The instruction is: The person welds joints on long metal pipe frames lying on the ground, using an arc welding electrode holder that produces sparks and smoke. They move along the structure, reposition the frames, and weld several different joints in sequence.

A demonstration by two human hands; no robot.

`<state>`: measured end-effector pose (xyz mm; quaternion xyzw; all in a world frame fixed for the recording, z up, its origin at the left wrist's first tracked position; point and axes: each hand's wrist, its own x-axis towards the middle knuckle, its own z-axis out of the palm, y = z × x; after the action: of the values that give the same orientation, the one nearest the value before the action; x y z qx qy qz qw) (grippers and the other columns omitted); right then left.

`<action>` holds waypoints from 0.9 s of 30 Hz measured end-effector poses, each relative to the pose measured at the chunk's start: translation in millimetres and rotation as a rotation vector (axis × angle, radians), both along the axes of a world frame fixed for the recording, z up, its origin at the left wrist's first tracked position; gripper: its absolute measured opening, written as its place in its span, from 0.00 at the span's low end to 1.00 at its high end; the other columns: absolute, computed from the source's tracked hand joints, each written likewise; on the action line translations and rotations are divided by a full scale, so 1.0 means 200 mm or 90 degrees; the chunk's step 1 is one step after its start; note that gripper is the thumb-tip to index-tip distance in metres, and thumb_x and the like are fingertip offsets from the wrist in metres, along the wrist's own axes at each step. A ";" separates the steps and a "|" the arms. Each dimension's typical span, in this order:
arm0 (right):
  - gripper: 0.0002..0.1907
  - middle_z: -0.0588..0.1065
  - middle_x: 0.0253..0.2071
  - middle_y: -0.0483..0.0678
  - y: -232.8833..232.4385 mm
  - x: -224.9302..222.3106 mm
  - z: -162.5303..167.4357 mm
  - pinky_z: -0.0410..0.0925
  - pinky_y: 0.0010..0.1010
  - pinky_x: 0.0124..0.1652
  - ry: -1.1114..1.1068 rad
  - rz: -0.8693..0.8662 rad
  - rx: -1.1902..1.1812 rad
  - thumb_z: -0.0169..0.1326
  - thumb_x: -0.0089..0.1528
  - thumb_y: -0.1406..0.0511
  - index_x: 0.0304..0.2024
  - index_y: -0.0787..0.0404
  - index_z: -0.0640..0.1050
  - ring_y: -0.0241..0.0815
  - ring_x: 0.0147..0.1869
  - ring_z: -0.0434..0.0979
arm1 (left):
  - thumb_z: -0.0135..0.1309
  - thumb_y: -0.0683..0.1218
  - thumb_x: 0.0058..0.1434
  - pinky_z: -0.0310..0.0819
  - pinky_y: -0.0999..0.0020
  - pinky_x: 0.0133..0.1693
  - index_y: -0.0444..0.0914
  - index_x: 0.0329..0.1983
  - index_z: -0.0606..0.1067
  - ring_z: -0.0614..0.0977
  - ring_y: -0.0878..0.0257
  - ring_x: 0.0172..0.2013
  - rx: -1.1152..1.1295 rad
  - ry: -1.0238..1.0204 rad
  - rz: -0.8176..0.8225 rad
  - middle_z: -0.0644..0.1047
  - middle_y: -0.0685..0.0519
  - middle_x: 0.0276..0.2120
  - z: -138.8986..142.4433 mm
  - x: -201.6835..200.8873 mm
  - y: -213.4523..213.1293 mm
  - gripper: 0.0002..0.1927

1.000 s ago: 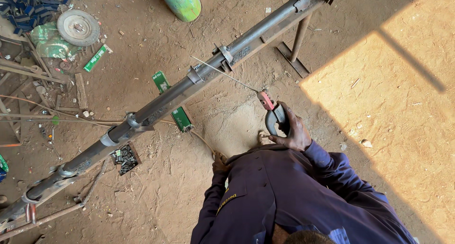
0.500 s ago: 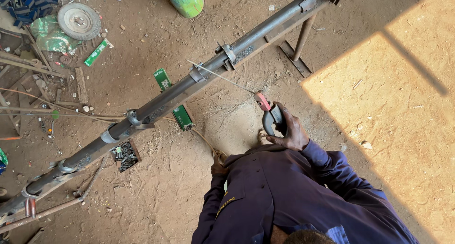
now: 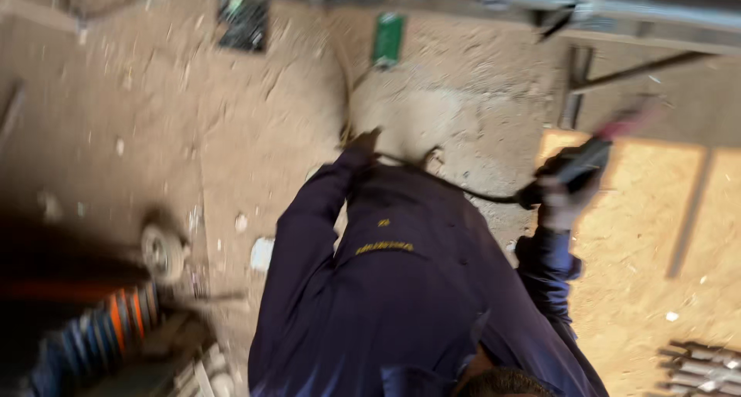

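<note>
The view is heavily motion-blurred. My right hand [image 3: 557, 206] reaches out of a dark blue sleeve and grips a black welding electrode holder [image 3: 580, 164] with a red tip, held above the dirt floor below a long steel pipe [image 3: 656, 7]. A dark cable [image 3: 455, 185] runs from the holder across my body toward my left hand [image 3: 363, 141]. That hand is low by the ground at the end of its sleeve; its fingers are too blurred to read.
A green box [image 3: 387, 37] and a dark tray of small parts [image 3: 243, 17] lie under the pipe. A metal stand [image 3: 575, 96] props the pipe. A small wheel [image 3: 160, 250], a striped coil [image 3: 116, 320] and ribbed bars [image 3: 704, 366] sit at the lower edges.
The view has swung sharply, so the pipe now runs along the top edge. My right hand with the holder has come away from the pipe and sits further right.
</note>
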<state>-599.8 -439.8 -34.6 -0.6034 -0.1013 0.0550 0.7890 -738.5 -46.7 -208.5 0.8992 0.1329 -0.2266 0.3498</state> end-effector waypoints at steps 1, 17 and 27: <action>0.40 0.73 0.49 0.52 0.03 0.01 0.05 0.73 0.36 0.39 0.055 -0.025 0.104 0.64 0.58 0.74 0.69 0.57 0.63 0.45 0.43 0.76 | 0.67 0.47 0.54 0.66 0.49 0.59 0.32 0.71 0.56 0.71 0.35 0.59 0.000 -0.220 -0.030 0.68 0.29 0.61 0.00 0.02 0.01 0.47; 0.60 0.73 0.44 0.51 0.79 -0.26 0.20 0.72 0.34 0.43 -0.088 -0.097 -0.100 0.75 0.63 0.66 0.83 0.61 0.47 0.43 0.43 0.76 | 0.69 0.50 0.49 0.75 0.54 0.51 0.39 0.63 0.67 0.79 0.45 0.49 -0.036 -0.015 0.233 0.77 0.41 0.48 -0.04 -0.44 0.92 0.39; 0.62 0.69 0.51 0.45 1.11 -0.55 0.23 0.67 0.25 0.52 -0.043 -0.043 -0.232 0.79 0.55 0.57 0.79 0.70 0.54 0.36 0.52 0.70 | 0.66 0.41 0.56 0.82 0.63 0.35 0.34 0.58 0.71 0.84 0.58 0.33 -0.052 -0.280 0.340 0.79 0.47 0.40 -0.01 -0.26 1.40 0.28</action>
<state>-710.4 -217.2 11.8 -0.7409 -0.0954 0.0258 0.6643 -791.4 233.2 -210.0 0.8454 0.2757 0.0666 0.4526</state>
